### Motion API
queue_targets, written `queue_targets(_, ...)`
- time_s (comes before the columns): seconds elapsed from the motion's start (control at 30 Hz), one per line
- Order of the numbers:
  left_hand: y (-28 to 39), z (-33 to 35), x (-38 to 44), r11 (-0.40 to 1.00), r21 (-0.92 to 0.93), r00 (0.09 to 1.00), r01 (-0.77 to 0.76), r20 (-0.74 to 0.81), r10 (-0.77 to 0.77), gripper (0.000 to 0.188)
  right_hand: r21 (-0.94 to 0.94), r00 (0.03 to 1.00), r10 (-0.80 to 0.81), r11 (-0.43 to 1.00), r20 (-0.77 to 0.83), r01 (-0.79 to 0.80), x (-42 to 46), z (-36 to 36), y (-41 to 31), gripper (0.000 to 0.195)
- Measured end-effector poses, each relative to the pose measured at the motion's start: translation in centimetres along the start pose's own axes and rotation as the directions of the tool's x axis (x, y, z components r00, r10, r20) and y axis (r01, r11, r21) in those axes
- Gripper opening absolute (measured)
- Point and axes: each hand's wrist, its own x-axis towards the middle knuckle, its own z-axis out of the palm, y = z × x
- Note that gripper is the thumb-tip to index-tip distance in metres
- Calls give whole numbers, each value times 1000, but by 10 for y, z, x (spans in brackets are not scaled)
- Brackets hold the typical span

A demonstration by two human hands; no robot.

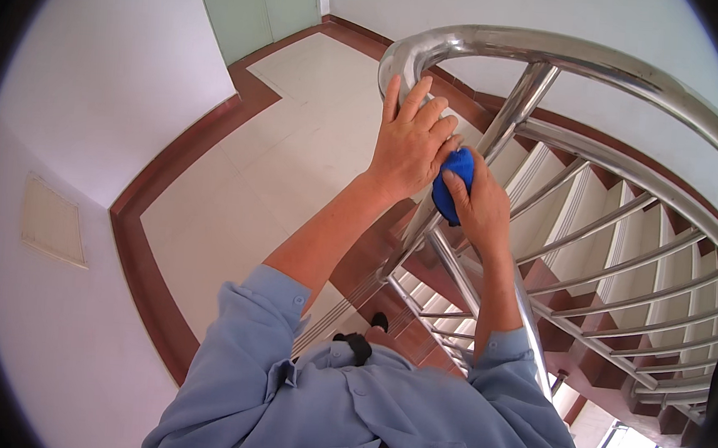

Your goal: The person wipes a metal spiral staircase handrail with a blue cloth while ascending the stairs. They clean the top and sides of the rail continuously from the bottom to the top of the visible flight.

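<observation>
A folded blue cloth or pad [452,190] is pinched between the thumb and fingers of my right hand [486,208], just above the stair railing. My left hand [409,143] lies palm down beside it, fingers spread over the bend of the polished steel handrail [503,42]. The left fingertips appear to rest on the metal. My left thumb is close to the top of the blue pad; whether they touch cannot be told. Both hands cover part of the rail where it turns down towards me.
Steel balusters [614,237] and a steel post [520,107] stand on the right, with the ascending stairs [634,268] behind them. More stairs descend below. Left are the tiled landing [257,154] with a dark red border, a white wall [126,70] and a pale green door [265,5].
</observation>
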Motion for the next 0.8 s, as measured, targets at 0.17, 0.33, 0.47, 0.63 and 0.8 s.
queue_targets(0.17,3,-7,-7,992,-103,997,71,12,-70,25,-283,950,-232,944,-211,168,-31,21,2,64)
queue_targets(0.33,40,-16,-54,962,-229,989,148,23,-147,46,-535,873,-352,835,-336,131,-83,50,18,49)
queue_targets(0.47,53,-18,-93,919,-344,981,193,73,-179,57,-579,847,-460,779,-267,241,-117,89,51,37)
queue_targets(0.63,52,-18,-115,849,-426,949,312,173,-262,52,-22,915,-319,946,-248,324,-116,142,74,59)
queue_targets(0.8,50,-22,-129,785,-433,894,443,282,-349,43,175,917,-130,962,-378,209,-114,171,69,91)
